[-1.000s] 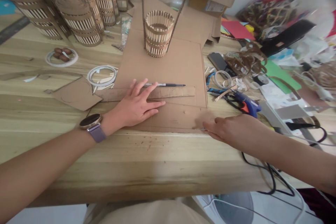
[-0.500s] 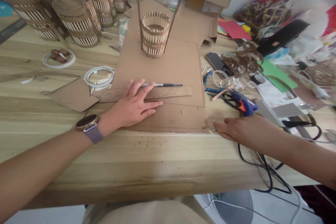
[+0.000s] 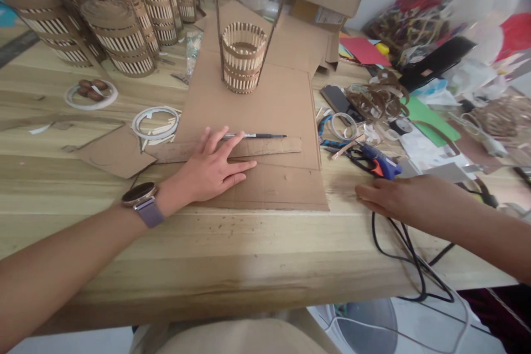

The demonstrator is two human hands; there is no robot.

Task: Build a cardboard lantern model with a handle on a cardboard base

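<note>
My left hand (image 3: 215,168) lies flat with its fingers spread on a cardboard strip (image 3: 274,146) and the large cardboard sheet (image 3: 286,188) under it. A dark pen (image 3: 265,135) lies along the strip's upper edge, its left end under my fingers. To the right of the sheet, my right hand (image 3: 379,196) is over the table, fingers together and slightly blurred; what they hold, if anything, is too small to make out. Just beyond it rests a blue glue gun (image 3: 379,161). A small stick basket (image 3: 244,58) with a tall handle stands on the sheet's far part.
Several lidded stick baskets (image 3: 120,38) stand at the back left. Tape rings (image 3: 155,123) and a cardboard scrap (image 3: 116,149) lie at left. At right are blue-handled pliers (image 3: 326,130), brown strips (image 3: 375,102) and black cables (image 3: 415,265) hanging over the table edge.
My right hand has moved right, away from the cardboard sheet's near right corner. My left hand stays in place on the strip. The view has shifted slightly.
</note>
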